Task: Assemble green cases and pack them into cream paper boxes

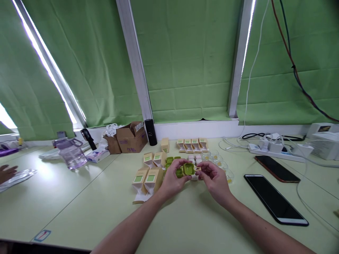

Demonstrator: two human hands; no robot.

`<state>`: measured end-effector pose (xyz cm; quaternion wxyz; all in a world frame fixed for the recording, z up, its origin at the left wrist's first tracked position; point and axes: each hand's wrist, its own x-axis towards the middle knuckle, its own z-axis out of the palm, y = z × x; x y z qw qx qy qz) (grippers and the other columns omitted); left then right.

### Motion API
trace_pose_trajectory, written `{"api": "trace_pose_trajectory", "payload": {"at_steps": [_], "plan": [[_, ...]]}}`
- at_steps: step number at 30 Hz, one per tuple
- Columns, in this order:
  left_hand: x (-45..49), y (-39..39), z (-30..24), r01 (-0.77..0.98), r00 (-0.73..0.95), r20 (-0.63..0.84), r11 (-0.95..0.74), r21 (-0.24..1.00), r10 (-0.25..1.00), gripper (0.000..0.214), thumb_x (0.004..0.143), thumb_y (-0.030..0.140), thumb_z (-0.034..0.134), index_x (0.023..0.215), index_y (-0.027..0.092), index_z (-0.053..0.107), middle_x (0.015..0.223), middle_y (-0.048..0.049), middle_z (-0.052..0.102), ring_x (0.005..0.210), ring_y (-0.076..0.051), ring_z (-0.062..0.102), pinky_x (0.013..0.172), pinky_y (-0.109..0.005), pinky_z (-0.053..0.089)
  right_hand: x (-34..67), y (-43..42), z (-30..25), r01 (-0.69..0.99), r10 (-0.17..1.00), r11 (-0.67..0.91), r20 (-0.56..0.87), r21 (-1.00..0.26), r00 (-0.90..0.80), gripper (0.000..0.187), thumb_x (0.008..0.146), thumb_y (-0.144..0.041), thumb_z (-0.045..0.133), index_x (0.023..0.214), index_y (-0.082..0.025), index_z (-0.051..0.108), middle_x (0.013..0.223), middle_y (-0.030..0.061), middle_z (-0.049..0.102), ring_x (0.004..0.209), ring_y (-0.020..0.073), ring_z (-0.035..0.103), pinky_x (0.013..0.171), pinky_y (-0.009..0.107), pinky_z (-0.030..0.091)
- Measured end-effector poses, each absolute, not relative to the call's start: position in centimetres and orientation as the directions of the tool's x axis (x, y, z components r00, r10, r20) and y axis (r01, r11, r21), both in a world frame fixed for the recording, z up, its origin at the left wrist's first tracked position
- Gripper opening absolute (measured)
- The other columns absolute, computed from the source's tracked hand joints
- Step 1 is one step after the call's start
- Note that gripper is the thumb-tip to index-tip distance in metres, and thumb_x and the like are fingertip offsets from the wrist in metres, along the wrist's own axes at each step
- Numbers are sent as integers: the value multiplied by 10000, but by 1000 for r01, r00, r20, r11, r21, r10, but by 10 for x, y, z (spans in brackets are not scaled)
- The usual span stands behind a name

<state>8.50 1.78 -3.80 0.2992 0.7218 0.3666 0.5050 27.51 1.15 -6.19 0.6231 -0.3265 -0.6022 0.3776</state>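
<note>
My left hand [173,179] is closed round a small green case [188,169], held just above the pale table [87,197]. My right hand [215,180] pinches a small yellow piece [197,169] at the case's right side. Several small tan boxes with green labels [148,178] lie open to the left of my hands. A row of the same boxes [192,144] stands behind them. More green cases [171,160] lie just beyond my left hand, and clear plastic trays [222,165] lie beyond my right hand.
Two dark phones [275,198] [277,168] lie at the right, near a white power strip with cables [275,148]. A brown carton [132,137], a black cylinder [150,132] and a clear jug [71,152] stand at the back left. Another person's hand [7,173] shows at the far left edge.
</note>
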Motion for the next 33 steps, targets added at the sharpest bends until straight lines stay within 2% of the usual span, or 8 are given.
{"api": "trace_pose_trajectory", "payload": {"at_steps": [6, 12, 17, 24, 33], "plan": [[86, 17, -39, 240, 257, 546, -600, 763, 797, 471, 761, 38, 790, 1183, 220, 685, 1230, -96, 697, 1200, -263, 650, 1086, -436, 492, 278, 7, -59, 180, 727, 677, 686, -713, -19, 95, 960, -280, 671, 1023, -231, 724, 857, 31, 734, 747, 185, 688, 688, 300, 564], [87, 17, -42, 202, 265, 578, -631, 749, 772, 459, 775, 64, 810, 1181, 210, 656, 1236, -99, 668, 1196, -255, 649, 1075, -440, 507, 279, 9, -57, 332, 522, 819, 848, -468, -92, 188, 986, -142, 594, 1077, -253, 715, 958, 42, 757, 827, 197, 712, 735, 320, 571], [86, 15, -41, 247, 290, 607, -671, 699, 740, 471, 774, 109, 842, 1199, 226, 676, 1196, -89, 636, 1172, -256, 626, 1027, -424, 531, 282, 13, -60, 502, 397, 823, 902, -267, -170, 172, 978, -128, 606, 1081, -221, 708, 955, 87, 695, 880, 235, 651, 733, 362, 539], [87, 14, -41, 280, 296, 657, -720, 634, 694, 520, 748, 164, 898, 1228, 259, 722, 1213, -97, 636, 1284, -293, 538, 1082, -459, 501, 283, 13, -58, 550, 344, 819, 907, -163, -243, 131, 980, -110, 600, 1013, -204, 685, 855, 61, 665, 778, 205, 590, 665, 334, 461], [86, 15, -44, 286, 290, 661, -721, 631, 692, 506, 726, 184, 920, 1193, 250, 738, 1172, -90, 661, 1263, -296, 546, 1070, -456, 505, 284, 14, -60, 569, 346, 807, 906, -155, -244, 122, 987, -119, 593, 998, -200, 684, 842, 60, 660, 770, 203, 564, 661, 336, 432]]}}
